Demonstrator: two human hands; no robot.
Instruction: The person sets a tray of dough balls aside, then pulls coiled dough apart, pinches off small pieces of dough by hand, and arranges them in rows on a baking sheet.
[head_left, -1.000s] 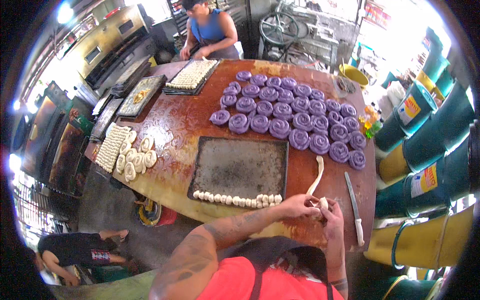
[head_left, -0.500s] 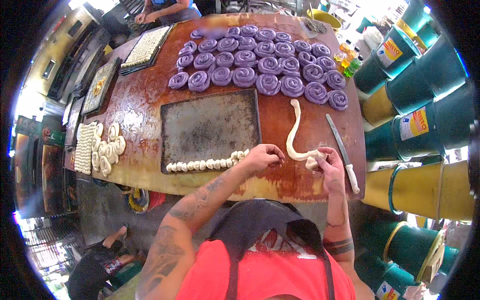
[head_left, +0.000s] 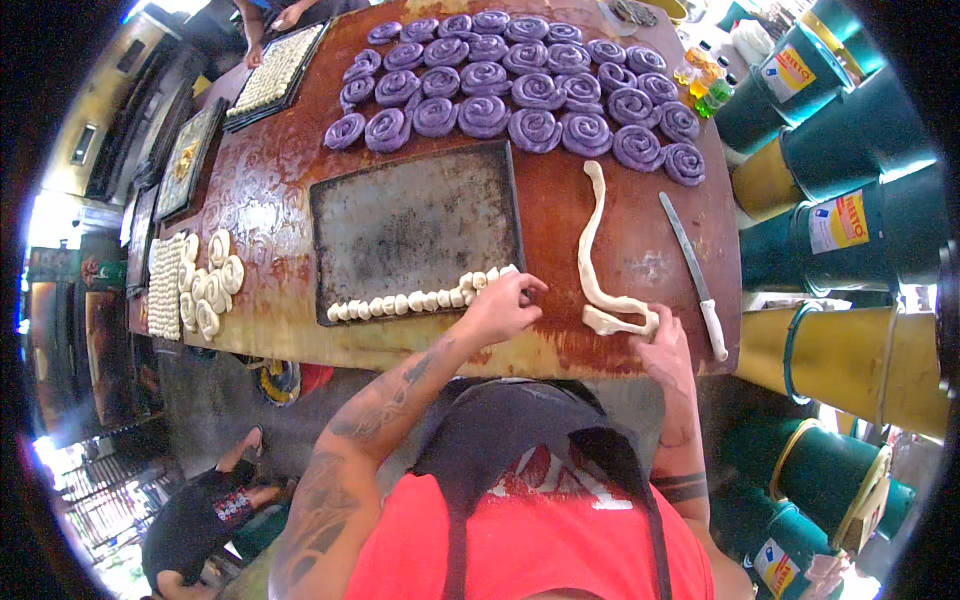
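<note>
My left hand (head_left: 500,308) was curled over the near right corner of the dark baking tray (head_left: 415,225), fingers bunched together and pinching the last small dough piece at the right end of the row of dough pieces (head_left: 420,299) that ran off to its left along the tray's near edge. Just to the right of that hand, my right hand (head_left: 662,340) rested on the table (head_left: 270,180), its fingers closed on the thick near end of the long dough rope (head_left: 592,240); I could not tell how firmly. The rope snaked away from that hand toward the purple dough spirals (head_left: 520,85) laid out beyond the tray. A white-handled knife (head_left: 697,275) lay just to the right of my right hand, apart from it.
</note>
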